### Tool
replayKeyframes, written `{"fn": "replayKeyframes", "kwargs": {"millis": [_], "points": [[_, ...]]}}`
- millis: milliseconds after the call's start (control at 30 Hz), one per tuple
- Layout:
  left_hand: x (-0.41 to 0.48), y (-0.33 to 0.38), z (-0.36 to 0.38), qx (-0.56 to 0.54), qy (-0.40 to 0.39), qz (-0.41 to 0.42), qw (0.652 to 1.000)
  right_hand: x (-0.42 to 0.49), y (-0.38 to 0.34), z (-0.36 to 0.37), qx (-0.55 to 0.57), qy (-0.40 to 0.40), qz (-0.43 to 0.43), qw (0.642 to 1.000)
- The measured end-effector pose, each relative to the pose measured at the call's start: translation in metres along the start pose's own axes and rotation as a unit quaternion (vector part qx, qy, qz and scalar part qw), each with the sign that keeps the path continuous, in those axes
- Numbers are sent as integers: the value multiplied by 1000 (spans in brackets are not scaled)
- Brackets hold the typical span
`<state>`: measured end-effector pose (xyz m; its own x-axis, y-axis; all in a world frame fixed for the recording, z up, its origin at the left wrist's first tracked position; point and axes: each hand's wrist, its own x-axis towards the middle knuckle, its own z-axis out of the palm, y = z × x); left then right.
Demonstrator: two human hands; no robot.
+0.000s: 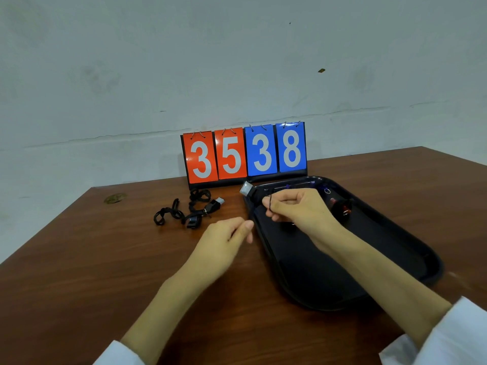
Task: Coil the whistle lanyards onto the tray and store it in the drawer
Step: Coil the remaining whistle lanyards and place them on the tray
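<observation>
A black tray lies on the right half of the wooden table. My right hand hovers over its far left corner, pinching a thin dark lanyard cord that runs toward a silver whistle at the tray's rim. My left hand is just left of the tray with fingers curled; whether it holds the cord is unclear. A red and black whistle lies in the tray. Black lanyards with whistles lie tangled on the table to the left.
A flip scoreboard reading 35 and 38 stands at the table's back edge against the wall. A small brass fitting sits in the tabletop at the far left. No drawer is in view.
</observation>
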<state>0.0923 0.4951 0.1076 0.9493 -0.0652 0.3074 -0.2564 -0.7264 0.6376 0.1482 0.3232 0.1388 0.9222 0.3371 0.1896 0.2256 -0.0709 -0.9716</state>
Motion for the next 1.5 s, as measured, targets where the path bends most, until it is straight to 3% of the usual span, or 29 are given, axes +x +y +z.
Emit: {"fn": "replayKeyframes", "kwargs": {"millis": [100,167,300,433,767,967,1500], "points": [[-2,-1,4,147,-12,62,987,0,8,6,-126,37,-34,991],[-1,-1,3,176,-2,82,981,0,12,8,-211,64,-53,974],[1,0,-1,131,121,97,979,-2,16,12,-283,80,-90,952],[2,5,-5,56,209,59,975,-6,17,18,-319,70,-119,937],[0,12,-4,-74,195,31,978,-11,20,25,-372,86,-181,906],[0,16,-1,-216,208,-32,953,-12,21,27,-379,103,-209,896],[0,14,-4,-208,231,-49,949,-12,26,34,-428,123,-289,848]]}}
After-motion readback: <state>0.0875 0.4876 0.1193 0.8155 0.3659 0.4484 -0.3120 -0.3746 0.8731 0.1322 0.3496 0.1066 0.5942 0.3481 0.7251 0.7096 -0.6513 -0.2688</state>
